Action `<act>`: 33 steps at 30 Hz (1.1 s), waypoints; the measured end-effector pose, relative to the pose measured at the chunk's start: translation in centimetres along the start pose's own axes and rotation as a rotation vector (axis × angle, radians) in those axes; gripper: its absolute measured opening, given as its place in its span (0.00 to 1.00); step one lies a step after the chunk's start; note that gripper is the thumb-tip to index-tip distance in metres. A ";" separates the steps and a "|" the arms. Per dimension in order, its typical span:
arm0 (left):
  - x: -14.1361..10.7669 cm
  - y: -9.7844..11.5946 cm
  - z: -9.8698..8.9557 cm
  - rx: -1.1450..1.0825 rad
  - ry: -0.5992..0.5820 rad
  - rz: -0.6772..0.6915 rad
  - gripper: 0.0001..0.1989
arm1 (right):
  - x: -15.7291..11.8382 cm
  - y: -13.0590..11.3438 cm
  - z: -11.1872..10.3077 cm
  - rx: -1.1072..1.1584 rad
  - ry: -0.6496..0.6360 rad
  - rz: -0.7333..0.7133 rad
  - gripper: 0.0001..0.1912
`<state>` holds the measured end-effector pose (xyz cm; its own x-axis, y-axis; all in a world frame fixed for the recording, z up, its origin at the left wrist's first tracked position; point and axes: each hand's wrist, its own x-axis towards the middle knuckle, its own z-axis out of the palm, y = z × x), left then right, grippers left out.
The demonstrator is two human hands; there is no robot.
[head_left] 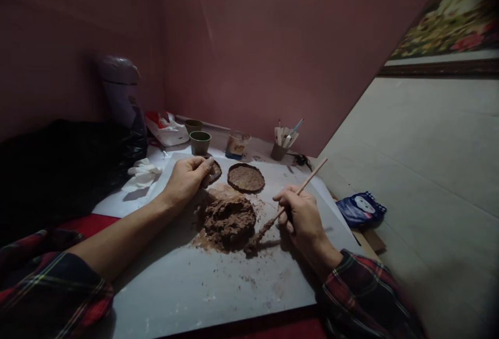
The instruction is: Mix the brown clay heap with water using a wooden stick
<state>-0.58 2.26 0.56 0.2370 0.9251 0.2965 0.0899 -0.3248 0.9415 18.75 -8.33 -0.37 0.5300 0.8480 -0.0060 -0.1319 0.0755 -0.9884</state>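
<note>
My right hand [302, 217] grips a thin wooden stick [312, 175], held at a slant. Its lower end is caked with brown paste and rests by the right side of a brown, clay-like mound [230, 223]. My left hand [191, 177] is closed in a pinch over the left edge of a small brown-rimmed disc [215, 171]; what its fingers hold, if anything, is hidden. Beyond the mound, a larger round brown disc [246, 178] with a raised rim lies flat. Brown smears and crumbs surround the mound on the white sheet [187, 287].
Two cups, including a green-rimmed one [200, 144], stand at the back near a stained container [237, 145]. A pot of markers [279, 151] is behind my right hand. Crumpled white gloves [143, 173] lie left; a blue packet [362, 209] lies right. Black plastic [62, 167] covers the far left.
</note>
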 end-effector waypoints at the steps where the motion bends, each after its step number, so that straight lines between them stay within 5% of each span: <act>1: 0.0 0.0 0.0 -0.005 0.001 0.003 0.19 | 0.0 -0.1 0.0 0.018 -0.011 -0.001 0.03; 10: -0.2 0.1 0.1 -0.066 -0.025 0.044 0.16 | 0.0 -0.5 -0.3 0.285 -0.065 -0.213 0.08; 18: -1.3 0.1 0.1 0.251 -0.174 0.314 0.07 | -0.6 -0.2 0.0 0.162 -0.150 -0.279 0.13; 33: -2.2 1.0 0.4 0.366 -0.406 0.710 0.02 | -0.9 -0.3 0.2 0.163 -0.162 -0.338 0.15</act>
<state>-0.64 -0.22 0.82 0.6722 0.3644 0.6445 0.0783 -0.9006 0.4275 18.13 -9.06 -0.04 0.4296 0.8318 0.3516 -0.1109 0.4350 -0.8936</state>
